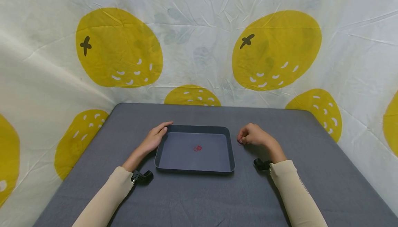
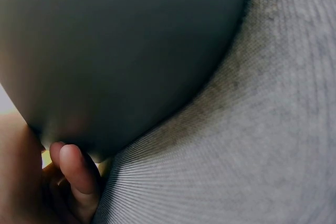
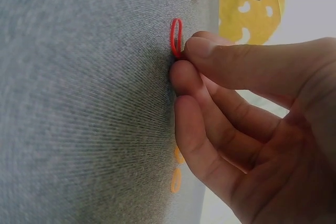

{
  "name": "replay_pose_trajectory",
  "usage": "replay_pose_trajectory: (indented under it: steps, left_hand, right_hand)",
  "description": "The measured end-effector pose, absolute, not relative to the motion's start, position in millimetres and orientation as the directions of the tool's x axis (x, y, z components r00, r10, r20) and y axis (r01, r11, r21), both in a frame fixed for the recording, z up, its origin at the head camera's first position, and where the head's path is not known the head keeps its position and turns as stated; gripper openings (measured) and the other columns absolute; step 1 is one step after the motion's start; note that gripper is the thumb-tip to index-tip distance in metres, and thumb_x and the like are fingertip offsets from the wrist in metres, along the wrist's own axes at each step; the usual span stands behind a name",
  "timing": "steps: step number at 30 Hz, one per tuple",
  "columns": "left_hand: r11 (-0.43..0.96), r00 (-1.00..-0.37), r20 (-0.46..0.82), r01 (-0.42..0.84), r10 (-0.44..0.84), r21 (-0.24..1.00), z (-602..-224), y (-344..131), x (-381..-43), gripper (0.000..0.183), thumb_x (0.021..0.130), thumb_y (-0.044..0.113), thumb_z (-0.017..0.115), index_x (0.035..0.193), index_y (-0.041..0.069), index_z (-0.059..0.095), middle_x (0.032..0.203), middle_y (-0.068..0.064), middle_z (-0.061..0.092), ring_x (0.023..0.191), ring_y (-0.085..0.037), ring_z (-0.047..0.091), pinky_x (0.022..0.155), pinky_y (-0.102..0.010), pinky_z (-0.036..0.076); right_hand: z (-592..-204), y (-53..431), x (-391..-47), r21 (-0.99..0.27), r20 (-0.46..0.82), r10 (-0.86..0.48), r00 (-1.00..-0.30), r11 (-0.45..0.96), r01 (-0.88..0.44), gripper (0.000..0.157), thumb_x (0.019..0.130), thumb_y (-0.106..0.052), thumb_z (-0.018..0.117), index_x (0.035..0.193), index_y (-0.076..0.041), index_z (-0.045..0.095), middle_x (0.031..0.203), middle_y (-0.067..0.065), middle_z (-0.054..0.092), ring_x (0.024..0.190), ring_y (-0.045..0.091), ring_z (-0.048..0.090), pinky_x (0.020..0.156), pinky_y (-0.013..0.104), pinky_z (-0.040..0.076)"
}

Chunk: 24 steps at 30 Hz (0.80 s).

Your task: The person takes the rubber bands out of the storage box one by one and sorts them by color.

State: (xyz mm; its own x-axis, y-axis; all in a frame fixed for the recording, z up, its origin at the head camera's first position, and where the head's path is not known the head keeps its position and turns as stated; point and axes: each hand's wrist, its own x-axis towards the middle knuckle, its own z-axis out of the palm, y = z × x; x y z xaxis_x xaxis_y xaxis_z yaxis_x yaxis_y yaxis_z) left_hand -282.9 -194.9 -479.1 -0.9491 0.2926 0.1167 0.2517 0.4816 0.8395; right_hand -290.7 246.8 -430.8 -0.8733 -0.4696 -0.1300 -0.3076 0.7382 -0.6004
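Observation:
A dark grey rectangular tray sits on the table, with a few small red rubber bands lying together near the middle of its floor. My left hand holds the tray's far left corner, thumb at the rim. From the left wrist, its fingertips show against the outside of the tray wall. To the right of the tray, my right hand pinches a red rubber band between thumb and index finger, low over the tabletop. The loop sticks out past the fingertips.
Beyond the right hand, two small orange loops show in the right wrist view. Grey cloth covers the table. A white curtain printed with yellow fruit hangs behind the table and along its sides.

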Motion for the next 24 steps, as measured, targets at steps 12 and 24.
replay_pose_trajectory:
  steps: [12,24]
  left_hand:
    - [0.480,-0.947,0.124,0.259,0.295,0.838,-478,-194,-282,0.040,0.106,0.029,0.035,0.144,0.026,0.045,0.152,0.000,0.041,0.143,-0.026,0.032,0.114,-0.055,0.027]
    - [0.456,-0.946,0.131,0.260,0.296,0.851,-482,-195,-285,0.040,0.106,0.031,0.034,0.145,0.027,0.044,0.153,-0.001,0.039,0.144,-0.027,0.031,0.114,-0.057,0.025]
  right_hand:
    - [-428,248,-292,-0.601,-0.120,-0.473,-0.873,0.734,-0.315,0.013,0.079,0.004,0.066,0.083,-0.006,0.074,0.079,0.004,0.072,0.064,0.012,0.060,0.058,0.028,0.050]
    - [-414,251,-287,-0.612,-0.077,-0.443,-0.893,0.728,-0.308,0.011,0.085,-0.004,0.067,0.088,-0.007,0.077,0.087,0.007,0.075,0.071,0.011,0.062,0.062,0.029,0.050]
